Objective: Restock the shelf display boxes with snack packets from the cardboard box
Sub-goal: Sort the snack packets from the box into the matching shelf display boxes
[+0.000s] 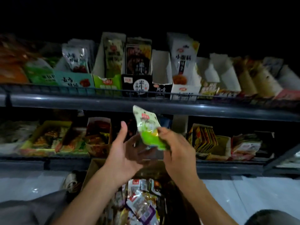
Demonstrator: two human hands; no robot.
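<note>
Green-and-white plastic snack packet (148, 129), one only, pinched in our right hand (177, 146); our left hand (121, 148) spreads open beside it, above one brown cardboard box (93, 169).

green-white snack packet (148, 129) | upright, pinched; cardboard box (94, 169) | full

Upper shelf (97, 101): row of display boxes (107, 82). Floor (259, 192): cardboard box (92, 169), prob. full of packets.
</note>
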